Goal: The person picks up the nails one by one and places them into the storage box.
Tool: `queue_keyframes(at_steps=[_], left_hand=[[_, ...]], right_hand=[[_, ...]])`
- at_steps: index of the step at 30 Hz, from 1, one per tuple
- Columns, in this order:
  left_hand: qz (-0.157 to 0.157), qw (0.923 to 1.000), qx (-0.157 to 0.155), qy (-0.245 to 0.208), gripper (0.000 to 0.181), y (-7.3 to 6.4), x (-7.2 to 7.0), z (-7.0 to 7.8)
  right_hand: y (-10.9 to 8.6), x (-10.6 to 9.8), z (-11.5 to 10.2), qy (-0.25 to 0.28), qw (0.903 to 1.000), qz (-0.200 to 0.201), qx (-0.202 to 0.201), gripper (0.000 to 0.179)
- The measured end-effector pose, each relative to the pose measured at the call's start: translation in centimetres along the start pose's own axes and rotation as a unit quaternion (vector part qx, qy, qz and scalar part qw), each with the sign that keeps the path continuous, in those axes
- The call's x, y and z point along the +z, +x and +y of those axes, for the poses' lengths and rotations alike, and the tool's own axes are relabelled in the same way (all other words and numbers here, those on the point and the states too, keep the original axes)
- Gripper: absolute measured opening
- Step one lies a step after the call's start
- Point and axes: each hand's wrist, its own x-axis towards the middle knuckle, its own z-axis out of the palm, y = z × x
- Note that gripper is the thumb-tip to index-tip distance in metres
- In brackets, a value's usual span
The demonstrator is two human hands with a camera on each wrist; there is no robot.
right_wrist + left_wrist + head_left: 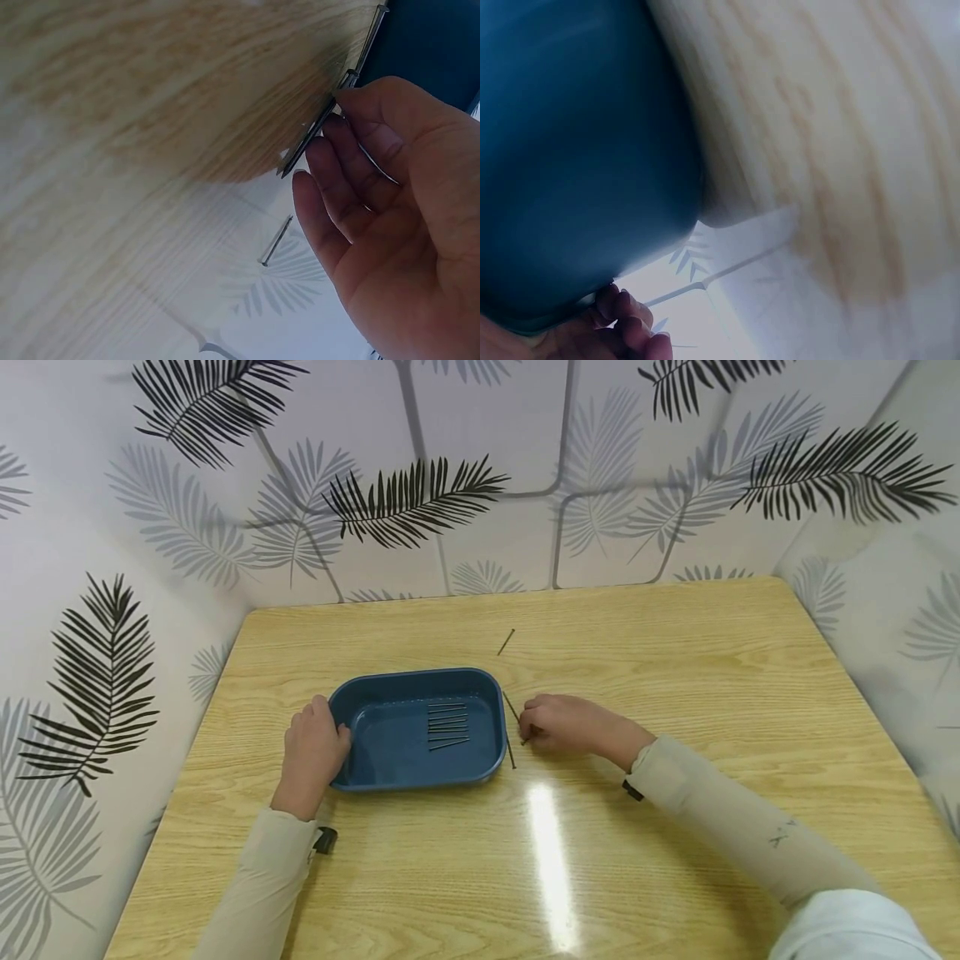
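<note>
A dark blue rectangular tray stands on the wooden table. Several thin nails lie side by side in its right half, the nearest one slightly askew. My left hand grips the tray's left end, thumb over the rim; fingertips curl at the edge in the left wrist view. Just right of the tray, my right hand pinches a nail between thumb and forefinger, low over the tabletop. One loose nail lies against the tray's right side. Farther back lies another nail, also visible in the right wrist view.
The pale wooden table extends to both sides and toward the person. Behind it rises a wall with a leaf pattern, close to the table's back edge. A bright light reflection shows on the tabletop in front.
</note>
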Motion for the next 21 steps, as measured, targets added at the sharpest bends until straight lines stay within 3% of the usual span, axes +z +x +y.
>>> queue_keyframes(at_steps=[10,21], left_hand=[[0.001,1.0000,0.001,0.003,0.022,-0.06,-0.02,0.06],[0.000,1.0000,0.003,0.004,0.022,-0.05,-0.07,0.13]], right_hand=[[0.09,-0.12,0.09,0.027,0.9960,-0.063,0.058,0.010],[-0.02,-0.09,0.14,0.043,0.9954,-0.051,0.069,0.010]])
